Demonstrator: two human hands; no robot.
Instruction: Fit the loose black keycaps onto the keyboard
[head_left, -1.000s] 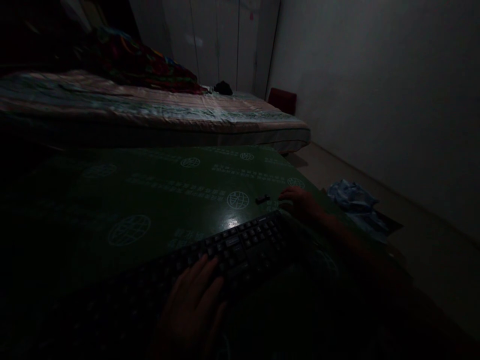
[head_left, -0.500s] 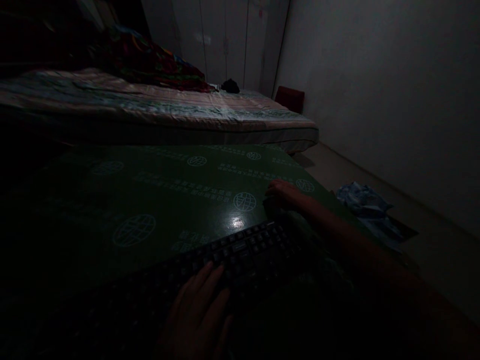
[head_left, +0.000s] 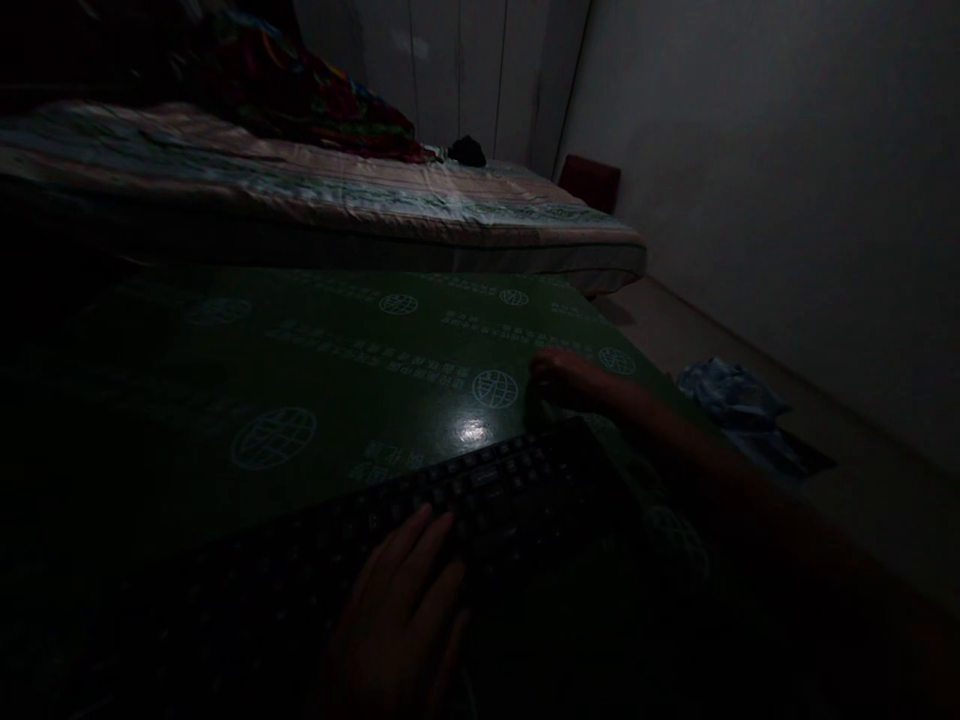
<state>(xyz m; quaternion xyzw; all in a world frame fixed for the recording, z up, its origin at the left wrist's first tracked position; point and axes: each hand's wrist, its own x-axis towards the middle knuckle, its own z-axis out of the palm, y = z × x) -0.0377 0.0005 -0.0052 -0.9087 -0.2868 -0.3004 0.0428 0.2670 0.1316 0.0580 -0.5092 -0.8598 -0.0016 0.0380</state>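
Your right hand (head_left: pixel 564 376) has moved inward and curled over the spot on the bench (head_left: pixel 352 350) where a small black piece lay in view a second ago. That piece is now out of sight, so it is likely under or in those fingers; you cannot tell which. Your left hand (head_left: pixel 401 605) remains flat, fingers loosely extended, gripping nothing, on the keyboard (head_left: pixel 525 490), which also reaches just short of your right hand.

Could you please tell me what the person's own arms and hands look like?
The left grip and the right grip are bare human hands, with no gloves to be seen. The right forearm shows no sleeve or watch along its lit part; darkness hides the rest.
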